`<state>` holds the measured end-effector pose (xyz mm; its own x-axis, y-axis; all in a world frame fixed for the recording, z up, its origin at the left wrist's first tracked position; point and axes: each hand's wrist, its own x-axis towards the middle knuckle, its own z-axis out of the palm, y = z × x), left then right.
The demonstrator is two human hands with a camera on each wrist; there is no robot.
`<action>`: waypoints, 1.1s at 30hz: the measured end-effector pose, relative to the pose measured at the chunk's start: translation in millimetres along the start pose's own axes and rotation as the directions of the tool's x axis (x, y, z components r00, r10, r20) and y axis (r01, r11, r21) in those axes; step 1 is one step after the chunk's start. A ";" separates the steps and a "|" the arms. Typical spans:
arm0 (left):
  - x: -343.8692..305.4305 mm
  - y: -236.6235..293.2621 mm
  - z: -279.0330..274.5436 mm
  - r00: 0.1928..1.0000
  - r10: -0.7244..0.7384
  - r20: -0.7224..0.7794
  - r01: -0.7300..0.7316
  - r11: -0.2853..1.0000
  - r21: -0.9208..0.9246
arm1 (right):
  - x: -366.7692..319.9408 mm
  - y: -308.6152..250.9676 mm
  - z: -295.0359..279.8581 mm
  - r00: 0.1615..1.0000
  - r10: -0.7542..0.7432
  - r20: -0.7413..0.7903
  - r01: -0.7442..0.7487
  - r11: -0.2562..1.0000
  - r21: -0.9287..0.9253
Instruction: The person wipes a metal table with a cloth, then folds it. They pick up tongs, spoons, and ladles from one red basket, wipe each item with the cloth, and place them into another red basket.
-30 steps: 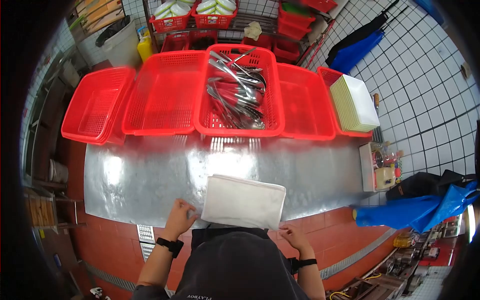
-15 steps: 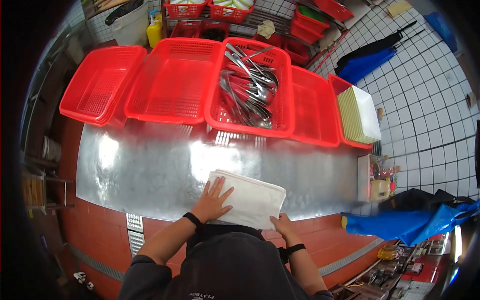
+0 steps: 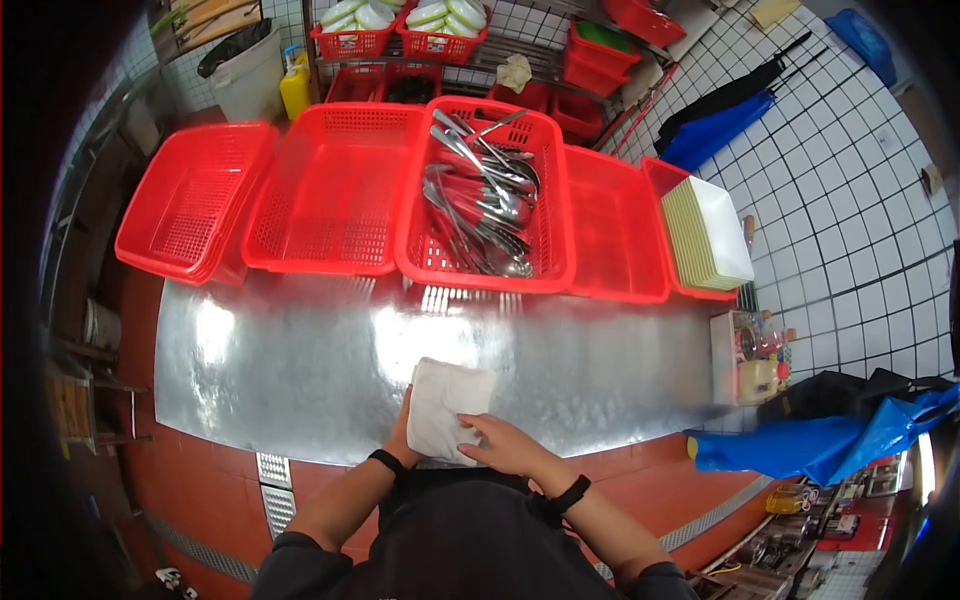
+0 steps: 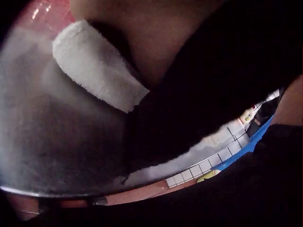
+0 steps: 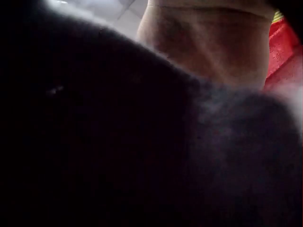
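A white cloth (image 3: 446,405), folded to a narrow shape, lies at the near edge of the metal table. Along its left side is the left hand (image 3: 402,432), with most of its fingers hidden by the cloth. The right hand (image 3: 505,446) touches the cloth's top from the right, thumb and forefinger apart. In the left wrist view, the thick folded cloth (image 4: 97,66) shows beside the left hand (image 4: 147,35). Dark fabric covers much of the right wrist view, where part of the right hand (image 5: 208,47) appears and its fingers are hidden.
Red baskets line the far side of the metal table (image 3: 600,370); the middle basket (image 3: 420,262) holds spoons and other utensils. Square dishes (image 3: 715,235) are stacked in the rightmost one. A box of bottles (image 3: 725,355) stands at the right end.
The cloth has become narrower, its right part folded over to the left. The right hand has moved left onto it; the left hand has shifted from its top to its left side.
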<state>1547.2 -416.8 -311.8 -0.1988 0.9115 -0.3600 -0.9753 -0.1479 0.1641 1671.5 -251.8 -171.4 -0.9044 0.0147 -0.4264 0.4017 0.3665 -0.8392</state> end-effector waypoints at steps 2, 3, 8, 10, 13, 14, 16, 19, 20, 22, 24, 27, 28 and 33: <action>2.4 -2.2 -7.5 1.000 0.021 -0.007 -0.021 1.000 -0.023 | 12.9 21.2 3.2 0.988 -0.144 -0.060 0.122 0.952 -0.280; 0.3 -0.8 -4.9 1.000 0.022 -0.004 -0.022 1.000 -0.011 | 18.3 28.1 3.9 0.982 -0.178 -0.060 0.151 0.939 -0.310; -0.6 -1.2 -0.4 0.989 0.142 -0.031 -0.129 0.954 0.270 | 31.6 30.3 18.2 0.987 -0.163 0.013 0.134 0.764 -0.631; -4.2 4.5 -8.9 0.961 0.219 0.171 -0.254 0.444 0.859 | 31.5 24.7 21.4 0.980 -0.194 -0.051 0.110 0.730 -0.674; 0.0 0.2 -22.6 0.976 0.152 0.158 -0.196 0.283 0.939 | 27.8 27.0 17.9 0.976 -0.162 -0.143 0.016 0.716 -0.698; -1.6 2.1 -9.1 0.977 0.147 0.157 -0.193 0.280 0.940 | 25.9 29.0 16.2 0.978 -0.112 -0.174 -0.037 0.734 -0.678; -16.6 12.3 41.2 0.992 0.083 0.093 0.006 -0.778 0.629 | 17.0 33.5 8.8 0.977 -0.066 -0.205 -0.089 0.740 -0.667; -7.4 17.6 66.6 0.924 0.379 0.049 0.200 -0.590 0.783 | -2.8 57.7 -9.1 0.966 -0.059 -0.251 -0.124 0.748 -0.652; -1.0 22.1 61.8 0.923 0.381 0.047 0.207 -0.597 0.775 | -10.2 68.3 -17.0 0.959 -0.089 -0.270 -0.112 0.755 -0.646; 3.5 42.8 39.1 0.813 0.554 0.178 0.204 -0.558 0.804 | -29.7 83.5 -37.0 0.926 -0.062 -0.371 -0.185 0.783 -0.594; 5.1 69.5 37.2 0.760 0.615 0.212 0.269 -0.594 0.758 | -58.1 123.6 -58.0 0.854 -0.073 -0.515 -0.228 0.838 -0.496; 9.3 109.7 67.9 0.630 0.714 0.306 0.333 -0.604 0.724 | -115.7 186.9 -92.0 0.623 -0.090 -0.777 -0.365 0.845 -0.390; 11.8 118.0 84.1 0.552 0.756 0.351 0.330 -0.585 0.741 | -139.1 200.4 -104.6 0.532 -0.011 -0.847 -0.445 0.847 -0.290; 48.2 119.2 153.2 0.437 0.776 0.455 0.391 -0.619 0.681 | -210.4 258.6 -148.6 0.121 0.161 -0.980 -0.687 0.726 0.034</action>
<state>1436.2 -331.6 -169.0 -0.8001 0.4578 0.3877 0.5916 0.7092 0.3835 1944.3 -21.9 -248.6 -0.1860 0.9719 0.1440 0.9177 0.2242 -0.3279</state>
